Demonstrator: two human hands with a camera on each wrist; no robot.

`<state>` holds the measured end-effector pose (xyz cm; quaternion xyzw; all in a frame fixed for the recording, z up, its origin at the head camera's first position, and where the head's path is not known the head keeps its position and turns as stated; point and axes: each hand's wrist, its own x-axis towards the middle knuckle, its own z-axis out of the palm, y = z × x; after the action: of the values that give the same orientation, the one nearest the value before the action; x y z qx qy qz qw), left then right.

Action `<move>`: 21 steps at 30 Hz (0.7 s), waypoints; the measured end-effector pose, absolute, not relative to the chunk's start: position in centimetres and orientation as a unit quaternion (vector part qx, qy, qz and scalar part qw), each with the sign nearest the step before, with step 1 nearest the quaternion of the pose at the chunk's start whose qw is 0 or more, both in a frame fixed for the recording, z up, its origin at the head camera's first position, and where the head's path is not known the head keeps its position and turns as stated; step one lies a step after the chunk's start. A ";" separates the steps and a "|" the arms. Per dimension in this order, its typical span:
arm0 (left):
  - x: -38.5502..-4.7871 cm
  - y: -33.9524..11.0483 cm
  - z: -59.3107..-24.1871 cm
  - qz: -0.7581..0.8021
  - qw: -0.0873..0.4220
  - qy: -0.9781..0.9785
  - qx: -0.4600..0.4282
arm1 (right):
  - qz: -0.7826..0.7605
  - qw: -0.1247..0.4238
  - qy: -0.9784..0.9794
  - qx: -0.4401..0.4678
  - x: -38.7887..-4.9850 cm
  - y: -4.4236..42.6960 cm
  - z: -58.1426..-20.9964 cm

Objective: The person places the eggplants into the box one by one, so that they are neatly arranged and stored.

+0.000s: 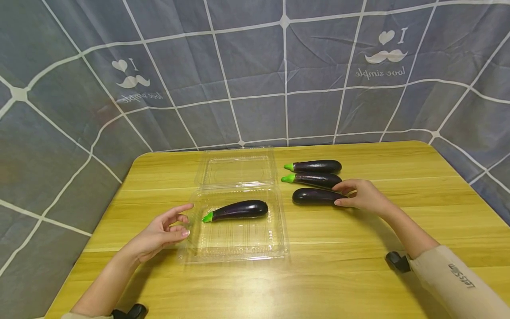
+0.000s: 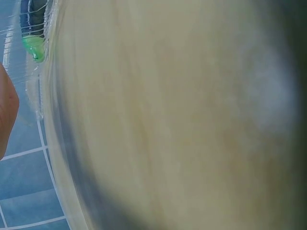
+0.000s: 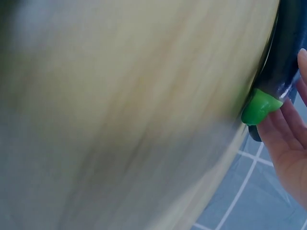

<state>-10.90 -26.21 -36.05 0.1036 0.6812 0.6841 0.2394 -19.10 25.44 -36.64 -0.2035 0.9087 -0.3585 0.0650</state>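
My right hand [image 1: 364,197] holds the nearest of three eggplants on the right by its stem end, thumb on the near side and fingers on the far side. That eggplant [image 1: 312,196] lies on the table; the right wrist view shows its green cap [image 3: 261,106] beside my fingers. Just behind it lie a second eggplant [image 1: 316,179] and a third eggplant [image 1: 318,166]. Another eggplant [image 1: 241,209] rests inside a clear plastic clamshell box [image 1: 239,254]. At the box's left side my left hand [image 1: 165,230] is loosely curved, gripping nothing; whether it touches the rim is unclear.
The box's lid [image 1: 235,153] is folded back flat toward the rear. Everything lies on a wooden table [image 1: 318,274]. A grey curtain [image 1: 255,79] with white lines hangs behind and at the sides. Black straps with cameras [image 1: 397,262] sit on both wrists.
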 end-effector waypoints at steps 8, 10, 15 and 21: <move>-10.9 -26.2 -36.0 0.686 0.240 0.679 0.107 | -0.335 0.066 0.915 -0.217 -19.3 25.4 -36.9; -10.9 -26.2 -36.0 0.686 0.239 0.679 0.107 | -0.335 0.067 0.914 -0.220 -19.4 25.4 -37.0; -10.9 -26.2 -35.9 0.688 0.239 0.677 0.109 | -0.336 0.069 0.912 -0.226 -19.3 25.3 -36.9; -10.9 -26.2 -35.9 0.687 0.239 0.678 0.109 | -0.334 0.075 0.912 -0.226 -19.3 25.3 -36.8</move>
<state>-10.89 -26.18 -35.89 0.1091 0.6779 0.6866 0.2391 -19.26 25.33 -36.79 -0.2263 0.9118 -0.3344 0.0753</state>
